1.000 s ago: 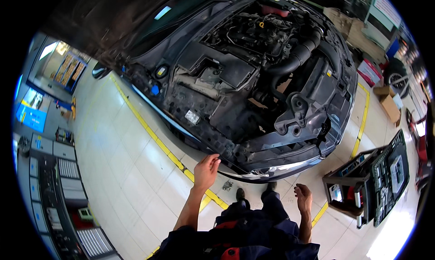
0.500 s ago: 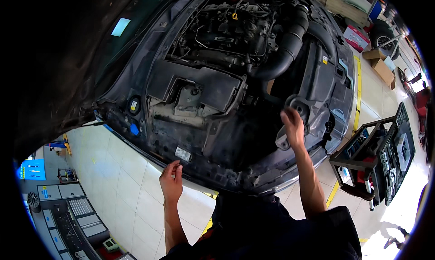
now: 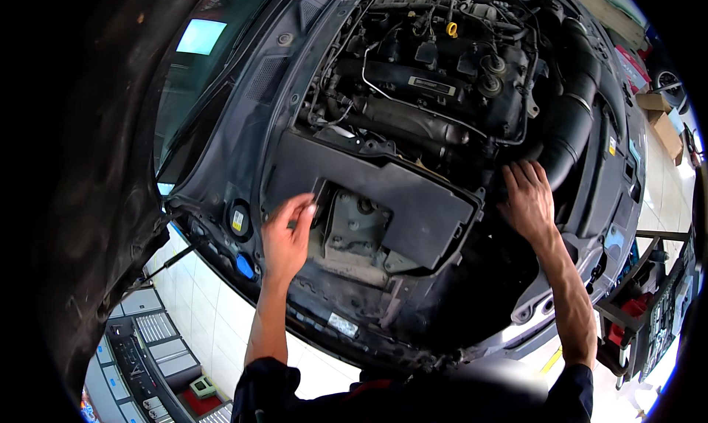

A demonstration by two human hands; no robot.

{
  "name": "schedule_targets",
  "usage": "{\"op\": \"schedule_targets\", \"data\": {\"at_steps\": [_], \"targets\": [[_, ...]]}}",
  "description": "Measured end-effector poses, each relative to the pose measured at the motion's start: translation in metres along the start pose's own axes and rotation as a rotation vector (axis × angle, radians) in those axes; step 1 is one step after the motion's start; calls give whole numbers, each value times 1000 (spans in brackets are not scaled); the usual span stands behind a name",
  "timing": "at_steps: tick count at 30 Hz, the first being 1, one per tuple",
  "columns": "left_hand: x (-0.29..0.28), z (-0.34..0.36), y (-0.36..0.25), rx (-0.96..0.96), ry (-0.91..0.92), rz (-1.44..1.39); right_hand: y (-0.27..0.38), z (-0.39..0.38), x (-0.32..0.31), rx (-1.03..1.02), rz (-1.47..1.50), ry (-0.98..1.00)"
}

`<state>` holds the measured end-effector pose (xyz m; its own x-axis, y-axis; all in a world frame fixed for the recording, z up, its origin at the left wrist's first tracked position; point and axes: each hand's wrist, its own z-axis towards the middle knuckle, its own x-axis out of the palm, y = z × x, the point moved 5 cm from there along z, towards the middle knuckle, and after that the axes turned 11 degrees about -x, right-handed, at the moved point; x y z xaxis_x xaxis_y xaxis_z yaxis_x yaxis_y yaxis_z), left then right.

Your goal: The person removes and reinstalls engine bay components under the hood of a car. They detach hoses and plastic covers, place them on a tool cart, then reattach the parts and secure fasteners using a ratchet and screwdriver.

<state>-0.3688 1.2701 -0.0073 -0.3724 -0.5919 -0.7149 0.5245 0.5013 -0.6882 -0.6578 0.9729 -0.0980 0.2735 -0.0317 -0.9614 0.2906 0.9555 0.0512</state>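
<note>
My left hand (image 3: pixel 287 238) is raised over the black plastic battery cover (image 3: pixel 435 220), beside its cut-out opening. Thumb and fingers are brought together in a pinch; anything between them is too small to make out. Through the opening shows a grey metal bracket (image 3: pixel 358 227) with bolts. My right hand (image 3: pixel 529 205) is at the lower end of the thick black air intake hose (image 3: pixel 568 132), fingers together and bent over it. Its fingertips are partly hidden. Behind both hands lies the engine (image 3: pixel 435 69), with a yellow dipstick loop (image 3: pixel 451 30) on top.
The raised hood (image 3: pixel 88 165) fills the left side, next to the windshield (image 3: pixel 195 76). A blue cap (image 3: pixel 244 266) sits by the near fender. At the right stand a tool cart (image 3: pixel 634 305) and a cardboard box (image 3: pixel 664 132). Grey cabinets (image 3: pixel 158 342) line the lower left.
My view has moved closer over the engine bay. My left hand has gone from the fender edge to above the battery cover. My right hand has moved from near the headlight to the hose end.
</note>
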Motion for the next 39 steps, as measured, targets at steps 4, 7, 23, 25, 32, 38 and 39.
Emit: {"op": "schedule_targets", "data": {"at_steps": [4, 7, 23, 25, 32, 38, 39], "targets": [[39, 83, -20, 326, 64, 131, -7, 41, 26, -18, 87, -16], [71, 134, -3, 476, 180, 203, 3, 69, 32, 67, 108, 49], [169, 296, 84, 341, 903, 624, 154, 517, 252, 726, 1740, 282], [151, 298, 87, 213, 952, 700, 163, 532, 273, 739, 1852, 261], [170, 314, 88, 184, 1024, 722, 127, 560, 350, 711, 1797, 87], [178, 323, 109, 244, 1034, 713, 150, 566, 311, 764, 1775, 107], [181, 323, 109, 272, 1030, 691, 146, 571, 313, 718, 1651, 92]]}}
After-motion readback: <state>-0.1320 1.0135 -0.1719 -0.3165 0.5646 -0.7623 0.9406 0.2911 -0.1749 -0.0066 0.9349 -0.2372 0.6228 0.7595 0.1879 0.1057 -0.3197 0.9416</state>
